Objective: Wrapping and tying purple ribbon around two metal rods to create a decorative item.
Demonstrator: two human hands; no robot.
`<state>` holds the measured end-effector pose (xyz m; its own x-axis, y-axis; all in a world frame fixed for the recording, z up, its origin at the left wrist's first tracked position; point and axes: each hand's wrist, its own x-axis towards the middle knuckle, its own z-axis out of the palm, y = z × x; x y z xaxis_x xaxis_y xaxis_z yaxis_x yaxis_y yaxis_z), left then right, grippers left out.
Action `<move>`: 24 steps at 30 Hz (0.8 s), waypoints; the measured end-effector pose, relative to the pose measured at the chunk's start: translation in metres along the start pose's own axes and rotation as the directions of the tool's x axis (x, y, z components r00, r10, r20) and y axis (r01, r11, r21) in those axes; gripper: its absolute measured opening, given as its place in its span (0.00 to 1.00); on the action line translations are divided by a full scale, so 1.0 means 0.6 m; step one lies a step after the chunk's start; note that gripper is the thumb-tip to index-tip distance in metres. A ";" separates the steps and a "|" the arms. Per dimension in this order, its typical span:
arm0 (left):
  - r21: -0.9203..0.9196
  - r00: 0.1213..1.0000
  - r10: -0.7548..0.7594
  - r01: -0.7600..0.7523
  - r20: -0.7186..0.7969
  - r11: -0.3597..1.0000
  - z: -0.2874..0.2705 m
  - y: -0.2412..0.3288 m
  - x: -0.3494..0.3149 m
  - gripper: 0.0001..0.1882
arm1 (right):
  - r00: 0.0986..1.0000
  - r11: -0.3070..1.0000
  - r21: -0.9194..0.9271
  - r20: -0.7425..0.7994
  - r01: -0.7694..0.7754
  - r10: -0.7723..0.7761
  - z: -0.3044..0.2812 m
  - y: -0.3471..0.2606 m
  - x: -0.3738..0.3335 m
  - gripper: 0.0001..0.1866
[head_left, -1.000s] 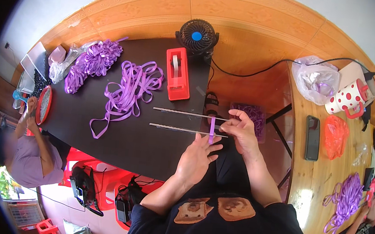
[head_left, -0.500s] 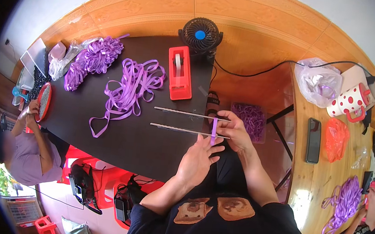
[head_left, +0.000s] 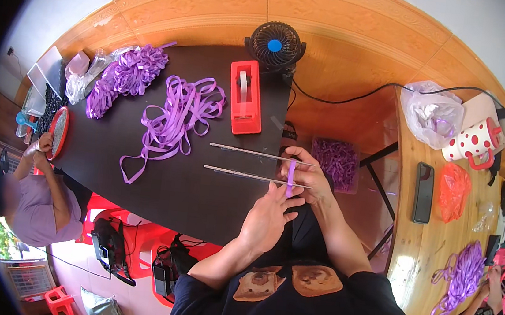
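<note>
Two thin twisted metal rods, the upper rod (head_left: 247, 150) and the lower rod (head_left: 241, 173), reach side by side over the dark table's edge to my hands. A short band of purple ribbon (head_left: 291, 177) crosses both near their right ends. My right hand (head_left: 313, 181) is closed at the ribbon from the right, its fingers curled by the rod ends. Just below the lower rod is my left hand (head_left: 266, 218), fingers spread, the tips beside the ribbon's lower end. Whether those tips touch the ribbon is unclear.
Loose purple ribbon (head_left: 177, 116) and a bundled heap (head_left: 135, 74) lie on the dark table (head_left: 198, 207), with a red tape dispenser (head_left: 246, 111) and black fan (head_left: 274, 46). A bin of purple pieces (head_left: 335, 163) stands below. A phone (head_left: 423, 193) rests on the wooden table (head_left: 407, 241). Two people sit nearby.
The whole view has shifted slightly. My right hand's fingers have moved a little around the upper rod and ribbon; my left hand stays nearly where it was.
</note>
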<state>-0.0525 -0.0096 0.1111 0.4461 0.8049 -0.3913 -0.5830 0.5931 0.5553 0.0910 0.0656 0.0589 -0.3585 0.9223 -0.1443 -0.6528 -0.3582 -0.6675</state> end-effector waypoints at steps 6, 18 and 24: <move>0.002 1.000 0.013 -0.013 0.023 1.000 0.001 0.001 0.000 0.33 | 0.999 0.998 -0.055 0.005 0.033 -0.033 -0.007 0.012 0.003 0.23; 0.019 1.000 0.000 0.000 0.014 1.000 0.002 0.000 0.000 0.31 | 0.998 0.999 -0.019 -0.045 0.031 -0.032 -0.009 -0.003 -0.018 0.24; 0.001 0.999 0.020 -0.020 0.028 1.000 -0.001 -0.001 0.001 0.32 | 0.999 0.998 0.049 0.027 0.037 -0.039 -0.014 -0.004 -0.022 0.24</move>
<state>-0.0521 -0.0099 0.1102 0.4532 0.8158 -0.3592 -0.5911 0.5767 0.5639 0.1029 0.0552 0.0566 -0.3509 0.9312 -0.0986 -0.6977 -0.3303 -0.6357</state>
